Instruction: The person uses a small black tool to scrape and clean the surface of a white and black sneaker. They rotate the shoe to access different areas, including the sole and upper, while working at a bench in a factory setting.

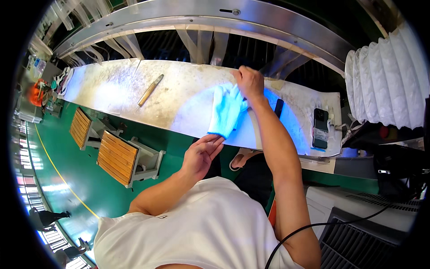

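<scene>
A white knitted glove (222, 110), tinted blue by the light, lies on the pale worktop with its cuff toward me. My left hand (200, 154) is at the cuff, palm turned up and fingers stretched out, their tips at the cuff edge. Beyond the glove's fingers, my right hand (251, 83) is closed in a fist. Its fingers curl away from view, so what they hold cannot be made out. A dark flat strip (278, 108) lies beside my right forearm.
The long worktop (161, 107) carries a wooden-handled tool (150, 91) at left and a black phone (320, 127) at right. Clear plastic strips (197, 42) hang beyond it. A white ribbed duct (387, 78) stands far right. Slatted wooden stools (117, 158) stand lower left.
</scene>
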A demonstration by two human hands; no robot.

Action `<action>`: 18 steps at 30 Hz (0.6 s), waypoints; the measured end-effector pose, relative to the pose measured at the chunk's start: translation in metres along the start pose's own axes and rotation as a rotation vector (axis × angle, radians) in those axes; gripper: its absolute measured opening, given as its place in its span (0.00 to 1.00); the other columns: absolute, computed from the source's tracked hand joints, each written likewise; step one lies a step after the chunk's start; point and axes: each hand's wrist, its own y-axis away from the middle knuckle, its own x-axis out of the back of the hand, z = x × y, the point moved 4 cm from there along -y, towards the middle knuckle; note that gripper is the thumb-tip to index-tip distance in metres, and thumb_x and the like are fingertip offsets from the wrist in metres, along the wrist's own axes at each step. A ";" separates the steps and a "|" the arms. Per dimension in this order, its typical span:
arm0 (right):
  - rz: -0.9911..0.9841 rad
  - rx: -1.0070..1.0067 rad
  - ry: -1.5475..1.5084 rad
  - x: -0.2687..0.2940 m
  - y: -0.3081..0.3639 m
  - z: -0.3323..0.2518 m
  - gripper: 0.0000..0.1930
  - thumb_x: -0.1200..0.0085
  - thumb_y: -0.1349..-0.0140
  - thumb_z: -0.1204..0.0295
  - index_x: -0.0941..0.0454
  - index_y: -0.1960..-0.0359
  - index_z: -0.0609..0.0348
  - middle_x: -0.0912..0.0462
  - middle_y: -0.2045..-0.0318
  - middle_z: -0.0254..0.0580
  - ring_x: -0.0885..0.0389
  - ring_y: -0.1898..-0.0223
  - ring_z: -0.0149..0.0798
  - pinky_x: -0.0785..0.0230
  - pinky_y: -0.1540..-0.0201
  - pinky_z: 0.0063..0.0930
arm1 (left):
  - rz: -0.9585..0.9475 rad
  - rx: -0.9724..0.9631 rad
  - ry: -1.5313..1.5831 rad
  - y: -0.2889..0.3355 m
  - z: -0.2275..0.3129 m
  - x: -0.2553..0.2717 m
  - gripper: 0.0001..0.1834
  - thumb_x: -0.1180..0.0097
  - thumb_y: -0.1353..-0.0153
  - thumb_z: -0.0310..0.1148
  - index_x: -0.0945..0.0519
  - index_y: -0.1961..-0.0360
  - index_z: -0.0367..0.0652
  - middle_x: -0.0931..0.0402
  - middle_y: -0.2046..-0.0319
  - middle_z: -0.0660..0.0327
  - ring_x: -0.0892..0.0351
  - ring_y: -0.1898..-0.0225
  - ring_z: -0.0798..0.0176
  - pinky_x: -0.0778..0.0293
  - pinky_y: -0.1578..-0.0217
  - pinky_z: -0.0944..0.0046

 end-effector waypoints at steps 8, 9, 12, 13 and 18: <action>0.383 0.080 -0.055 0.064 0.014 -0.031 0.19 0.29 0.30 0.62 0.14 0.43 0.60 0.15 0.51 0.51 0.14 0.49 0.59 0.19 0.47 0.50 | -0.297 -1.303 -1.662 -0.011 0.041 -0.037 0.31 0.24 0.43 0.29 0.15 0.36 0.44 0.16 0.37 0.52 0.17 0.37 0.47 0.20 0.37 0.48; 0.355 -0.015 -0.155 0.073 0.041 -0.035 0.18 0.29 0.31 0.66 0.14 0.43 0.60 0.15 0.51 0.52 0.14 0.49 0.59 0.18 0.47 0.47 | -0.393 -1.270 -1.749 -0.029 0.043 -0.036 0.36 0.21 0.48 0.34 0.15 0.35 0.43 0.17 0.36 0.51 0.19 0.35 0.42 0.22 0.35 0.47; 0.367 -0.336 -0.071 0.090 0.146 -0.016 0.21 0.27 0.30 0.66 0.16 0.41 0.62 0.16 0.47 0.52 0.13 0.47 0.55 0.17 0.47 0.44 | -0.550 -1.072 -1.752 -0.085 0.045 -0.033 0.35 0.21 0.45 0.38 0.16 0.35 0.40 0.18 0.36 0.49 0.21 0.34 0.42 0.25 0.32 0.45; 0.372 -0.373 0.057 0.099 0.165 -0.016 0.24 0.27 0.31 0.64 0.18 0.39 0.63 0.18 0.44 0.54 0.15 0.44 0.56 0.19 0.43 0.48 | -0.551 -1.053 -1.800 -0.089 0.051 -0.045 0.31 0.22 0.42 0.38 0.14 0.38 0.41 0.17 0.40 0.49 0.20 0.37 0.42 0.22 0.36 0.46; 0.094 -0.524 0.350 0.108 0.177 -0.003 0.32 0.27 0.36 0.68 0.23 0.31 0.64 0.16 0.45 0.57 0.17 0.44 0.60 0.24 0.37 0.53 | -0.728 -0.992 -1.845 -0.136 0.083 -0.067 0.13 0.25 0.38 0.35 0.09 0.55 0.43 0.12 0.61 0.48 0.12 0.56 0.39 0.16 0.52 0.46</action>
